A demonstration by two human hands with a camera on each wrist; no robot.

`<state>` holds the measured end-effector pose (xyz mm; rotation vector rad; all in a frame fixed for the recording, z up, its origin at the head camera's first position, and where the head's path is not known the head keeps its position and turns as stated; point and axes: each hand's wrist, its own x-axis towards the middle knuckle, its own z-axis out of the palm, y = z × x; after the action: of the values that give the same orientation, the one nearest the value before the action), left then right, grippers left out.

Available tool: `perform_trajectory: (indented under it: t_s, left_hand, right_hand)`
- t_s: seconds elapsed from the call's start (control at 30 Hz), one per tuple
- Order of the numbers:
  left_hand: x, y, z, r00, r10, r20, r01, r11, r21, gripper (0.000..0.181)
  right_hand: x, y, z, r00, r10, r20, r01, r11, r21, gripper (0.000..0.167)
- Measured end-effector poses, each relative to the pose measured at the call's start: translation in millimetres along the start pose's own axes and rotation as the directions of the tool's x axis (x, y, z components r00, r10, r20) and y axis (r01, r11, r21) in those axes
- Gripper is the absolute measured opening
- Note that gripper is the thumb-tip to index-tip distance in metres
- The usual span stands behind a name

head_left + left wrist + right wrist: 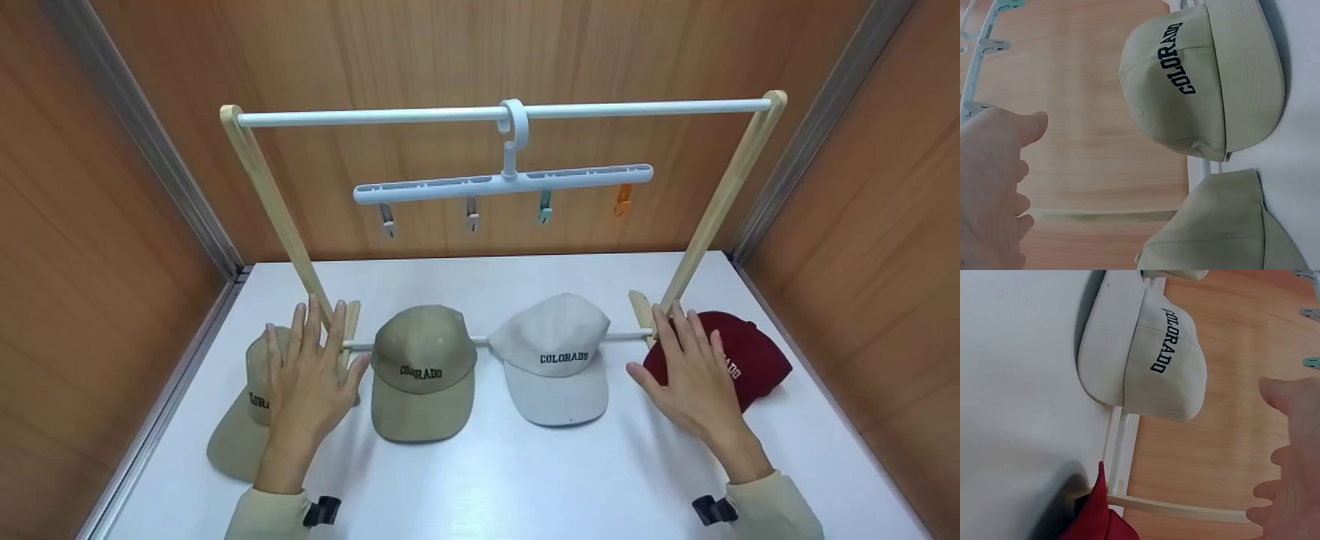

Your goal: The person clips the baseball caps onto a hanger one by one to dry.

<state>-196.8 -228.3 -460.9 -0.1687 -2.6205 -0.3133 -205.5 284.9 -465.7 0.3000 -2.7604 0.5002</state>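
Note:
Four caps would be several: an olive cap (pixel 234 435) at the left, partly behind my left hand (pixel 309 379), another olive cap (pixel 424 375), a white cap (pixel 559 360) and a maroon cap (pixel 750 356) at the right. Both hands hover with spread, straight fingers and hold nothing. My right hand (pixel 694 375) covers part of the maroon cap in the head view. The left wrist view shows the middle olive cap (pixel 1185 84) beyond the thumb; in the right wrist view the white cap (pixel 1157 354) lies beyond the right hand.
A wooden-legged rack has a white top bar (pixel 375 117) and a low rear bar behind the caps. From the top bar hangs a light-blue hanger (pixel 450 186) with several clips, one an orange clip (pixel 623 200). Wood-grain panels enclose the white table (pixel 480 480).

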Motion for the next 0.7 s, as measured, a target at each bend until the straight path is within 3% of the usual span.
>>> perform_trajectory:
  t_s: [0.2,0.37,0.7]
  left_hand:
    - [5.9,6.7,1.8,1.0,0.013,-0.016,-0.014,0.999,-0.052,0.08]
    - [10.7,13.8,4.4,1.0,0.024,-0.002,-0.024,0.996,-0.082,0.079]
    - [24.7,24.1,8.0,0.998,0.048,0.051,-0.041,0.99,-0.132,0.078]
  right_hand:
    - [13.1,-1.7,0.3,0.998,0.025,0.052,-0.034,0.985,0.17,0.085]
    - [27.3,-0.3,1.7,0.999,0.02,0.033,-0.029,0.954,0.297,0.076]
    - [53.1,-6.4,6.2,1.0,0.012,0.004,-0.013,0.908,0.418,0.063]
